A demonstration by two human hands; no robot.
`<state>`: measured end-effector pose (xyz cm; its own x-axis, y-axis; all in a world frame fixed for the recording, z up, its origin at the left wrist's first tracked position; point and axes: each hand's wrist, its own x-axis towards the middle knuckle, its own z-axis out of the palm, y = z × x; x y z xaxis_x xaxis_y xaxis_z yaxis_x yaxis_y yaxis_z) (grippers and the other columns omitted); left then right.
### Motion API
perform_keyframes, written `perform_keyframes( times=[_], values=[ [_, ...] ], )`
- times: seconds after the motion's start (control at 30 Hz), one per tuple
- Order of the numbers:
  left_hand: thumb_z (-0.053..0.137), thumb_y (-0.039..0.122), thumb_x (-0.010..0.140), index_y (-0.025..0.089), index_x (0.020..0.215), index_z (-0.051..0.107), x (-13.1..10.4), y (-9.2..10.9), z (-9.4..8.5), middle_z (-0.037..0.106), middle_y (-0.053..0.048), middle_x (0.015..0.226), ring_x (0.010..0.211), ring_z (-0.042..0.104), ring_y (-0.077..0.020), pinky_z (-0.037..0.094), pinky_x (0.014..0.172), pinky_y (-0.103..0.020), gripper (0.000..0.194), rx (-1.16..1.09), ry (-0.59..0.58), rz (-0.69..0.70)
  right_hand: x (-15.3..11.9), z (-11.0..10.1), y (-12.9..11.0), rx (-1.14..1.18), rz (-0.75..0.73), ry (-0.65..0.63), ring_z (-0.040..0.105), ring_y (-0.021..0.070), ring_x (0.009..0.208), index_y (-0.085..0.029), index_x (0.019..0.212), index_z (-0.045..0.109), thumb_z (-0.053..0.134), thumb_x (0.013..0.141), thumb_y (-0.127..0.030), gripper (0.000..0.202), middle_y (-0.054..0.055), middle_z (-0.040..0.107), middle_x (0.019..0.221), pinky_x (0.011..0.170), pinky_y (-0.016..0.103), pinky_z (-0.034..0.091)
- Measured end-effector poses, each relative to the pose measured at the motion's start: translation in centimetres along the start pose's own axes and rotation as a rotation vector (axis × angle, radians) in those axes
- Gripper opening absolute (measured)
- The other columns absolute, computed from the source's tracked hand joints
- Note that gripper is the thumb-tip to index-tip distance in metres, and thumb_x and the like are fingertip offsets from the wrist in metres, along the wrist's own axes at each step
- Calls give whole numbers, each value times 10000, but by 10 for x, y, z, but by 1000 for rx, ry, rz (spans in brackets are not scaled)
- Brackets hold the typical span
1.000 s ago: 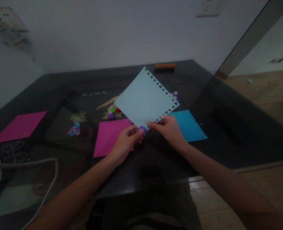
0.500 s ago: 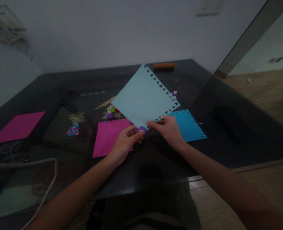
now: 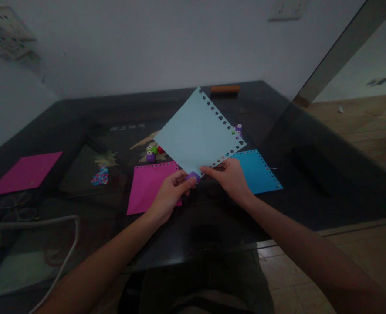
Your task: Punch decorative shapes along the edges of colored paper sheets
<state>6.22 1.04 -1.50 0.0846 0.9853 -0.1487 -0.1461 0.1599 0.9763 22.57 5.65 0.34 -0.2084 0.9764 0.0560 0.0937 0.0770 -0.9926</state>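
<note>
Pale sheet [image 3: 196,131]: two edges punched, two plain. Left hand [image 3: 170,192] grips purple gadget [image 3: 192,175], probably punch, at near corner; right hand [image 3: 232,179] pinches edge.

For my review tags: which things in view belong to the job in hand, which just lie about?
Apparently the job's:
- pale blue square paper sheet
- small purple tool
- punched pink paper square
- punched blue paper square

Apparently lying about:
- brown cylinder
- pale looped cable

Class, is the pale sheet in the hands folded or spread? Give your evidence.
Spread. The pale sheet shows one broad, flat face with no visible crease, and punched shapes run along two edges.
</note>
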Motion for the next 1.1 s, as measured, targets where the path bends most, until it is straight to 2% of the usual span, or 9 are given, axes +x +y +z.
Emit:
perform_keyframes(
  times=[0.2, 0.6, 0.83, 1.1],
  values=[
    [699, 381, 737, 180, 888, 660, 0, 2, 0, 666, -34, 864, 708, 533, -140, 357, 604, -249, 255, 42, 10, 12, 1, -1, 3, -29, -7, -5, 639, 183, 594, -157, 623, 651, 724, 661, -305, 170, 56, 702, 641, 542, 293, 484],
    [713, 360, 716, 188, 872, 680, -2, 9, 1, 701, -40, 887, 749, 589, -162, 386, 645, -271, 234, 40, 27, 32, -1, 1, 1, -78, -20, 9, 618, 184, 599, -152, 614, 656, 729, 660, -291, 164, 53, 694, 644, 554, 305, 486],
    [715, 345, 722, 187, 821, 674, -2, 9, 2, 685, -22, 805, 737, 588, -160, 405, 665, -269, 191, 30, 43, 67, -2, 2, 5, -25, -10, 2, 645, 213, 641, -144, 678, 680, 735, 659, -336, 200, 72, 706, 677, 585, 334, 511],
    [707, 341, 732, 177, 861, 673, -3, 6, 1, 702, -42, 859, 824, 611, -181, 437, 745, -292, 211, 32, 50, 82, -3, 2, 2, -79, -12, 14, 635, 213, 616, -153, 622, 667, 725, 679, -333, 197, 72, 692, 639, 547, 321, 493]
  ],
)
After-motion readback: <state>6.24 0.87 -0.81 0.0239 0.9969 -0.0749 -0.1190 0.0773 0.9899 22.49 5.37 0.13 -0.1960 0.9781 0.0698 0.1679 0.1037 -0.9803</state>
